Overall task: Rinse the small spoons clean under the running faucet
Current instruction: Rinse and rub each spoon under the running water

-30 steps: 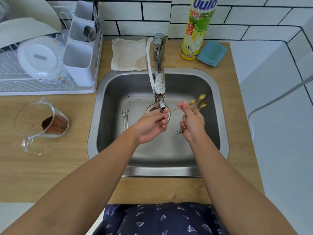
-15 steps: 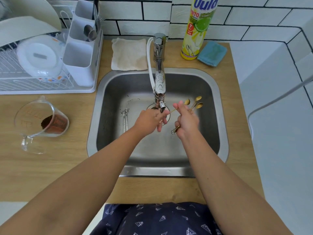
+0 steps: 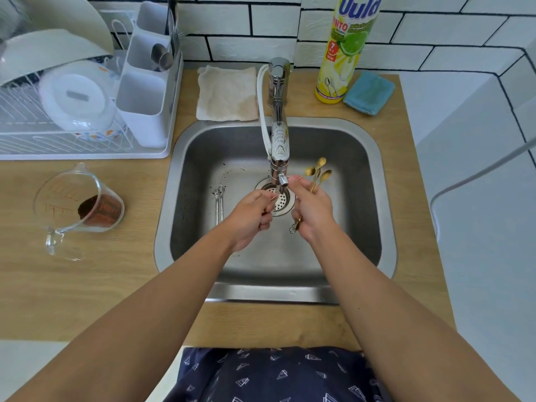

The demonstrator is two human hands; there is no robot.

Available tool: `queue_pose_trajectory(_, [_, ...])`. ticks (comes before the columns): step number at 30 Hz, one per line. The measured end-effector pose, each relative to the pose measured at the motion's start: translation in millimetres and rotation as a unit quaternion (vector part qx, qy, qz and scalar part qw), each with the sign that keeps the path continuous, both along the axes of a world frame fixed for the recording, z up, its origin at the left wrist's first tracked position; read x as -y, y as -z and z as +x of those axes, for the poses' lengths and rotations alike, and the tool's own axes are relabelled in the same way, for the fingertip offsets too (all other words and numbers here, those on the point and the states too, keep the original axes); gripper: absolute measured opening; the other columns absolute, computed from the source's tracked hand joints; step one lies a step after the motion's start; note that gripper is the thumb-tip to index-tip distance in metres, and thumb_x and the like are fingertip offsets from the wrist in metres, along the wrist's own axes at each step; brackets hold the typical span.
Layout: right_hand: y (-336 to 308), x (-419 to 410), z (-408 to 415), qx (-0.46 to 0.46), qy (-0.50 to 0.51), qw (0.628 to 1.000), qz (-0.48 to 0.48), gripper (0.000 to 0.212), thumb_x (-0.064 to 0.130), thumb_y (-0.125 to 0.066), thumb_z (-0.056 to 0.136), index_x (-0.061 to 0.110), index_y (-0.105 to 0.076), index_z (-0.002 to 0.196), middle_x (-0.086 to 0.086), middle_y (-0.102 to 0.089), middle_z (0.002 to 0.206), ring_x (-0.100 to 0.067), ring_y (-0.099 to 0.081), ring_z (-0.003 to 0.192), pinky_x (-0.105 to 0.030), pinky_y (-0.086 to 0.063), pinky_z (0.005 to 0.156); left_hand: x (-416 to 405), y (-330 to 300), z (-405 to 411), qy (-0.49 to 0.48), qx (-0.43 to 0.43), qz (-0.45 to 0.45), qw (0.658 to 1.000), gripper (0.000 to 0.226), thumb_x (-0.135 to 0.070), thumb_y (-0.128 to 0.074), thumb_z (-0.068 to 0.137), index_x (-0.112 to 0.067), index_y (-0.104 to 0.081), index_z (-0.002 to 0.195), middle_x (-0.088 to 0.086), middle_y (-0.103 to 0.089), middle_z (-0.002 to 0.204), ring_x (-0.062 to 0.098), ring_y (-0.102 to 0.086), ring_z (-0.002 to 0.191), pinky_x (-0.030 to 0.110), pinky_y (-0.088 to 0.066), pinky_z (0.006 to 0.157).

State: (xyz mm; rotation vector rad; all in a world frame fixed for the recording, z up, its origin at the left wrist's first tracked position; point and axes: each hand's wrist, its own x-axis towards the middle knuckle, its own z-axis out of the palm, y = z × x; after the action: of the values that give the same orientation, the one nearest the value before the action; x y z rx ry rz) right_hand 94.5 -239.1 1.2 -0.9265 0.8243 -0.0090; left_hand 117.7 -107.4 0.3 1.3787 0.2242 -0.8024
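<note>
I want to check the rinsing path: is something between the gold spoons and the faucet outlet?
Nothing visible. The right hand holds the gold spoons just right of the faucet outlet, with only open sink space between.

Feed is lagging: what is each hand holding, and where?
Right hand grips the gold spoons mid-handle; left hand pinches one spoon's thin handle near its end.

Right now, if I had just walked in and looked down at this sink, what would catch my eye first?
Probably the gold spoons fanned out of the right hand over the steel sink, just right of the faucet, while the left hand pinches one spoon's thin handle near the spout. Next, the tall yellow dish soap bottle against the tiled wall, and the tipped glass measuring jug holding brown grounds on the left counter.
</note>
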Motion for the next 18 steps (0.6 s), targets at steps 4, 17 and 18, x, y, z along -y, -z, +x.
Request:
queue_pose_trajectory(4, [7.7, -1.5, 0.2, -0.014, 0.015, 1.0, 0.009, 0.008, 0.018, -0.077, 0.091, 0.018, -0.07, 0.094, 0.012, -0.06, 0.049, -0.005, -0.028, 0.033, -0.021, -0.026, 0.035, -5.9, -4.6, -6.2, 0.137, 0.062, 0.068, 0.986, 0.026, -0.021, -0.036, 0.107, -0.01, -0.057, 0.098, -0.004, -0.055, 0.063, 0.01, -0.041, 0.043, 0.02, -0.035, 0.045])
queue_pose_trajectory(17, [8.4, 0.7, 6.1, -0.003, -0.006, 1.0, -0.004, 0.007, 0.016, -0.069, 0.097, 0.014, -0.068, 0.09, 0.011, -0.064, 0.053, -0.002, -0.029, 0.032, -0.019, -0.024, 0.033, -16.5, -12.5, -12.1, 0.156, 0.088, 0.113, 0.977, 0.029, -0.022, -0.037, 0.106, -0.012, -0.053, 0.085, -0.002, -0.047, 0.061, 0.008, -0.034, 0.041, 0.018, -0.029, 0.04])
queue_pose_trajectory(18, [8.5, 1.3, 5.3, -0.007, -0.015, 1.0, -0.013, 0.008, 0.019, -0.07, 0.097, 0.016, -0.069, 0.089, 0.011, -0.065, 0.055, -0.002, -0.028, 0.033, -0.019, -0.024, 0.033, -16.3, -12.7, -12.2, 0.155, 0.088, 0.112, 0.978, 0.029, -0.022, -0.037, 0.106, -0.012, -0.053, 0.085, -0.002, -0.047, 0.061, 0.008, -0.034, 0.041, 0.018, -0.029, 0.04])
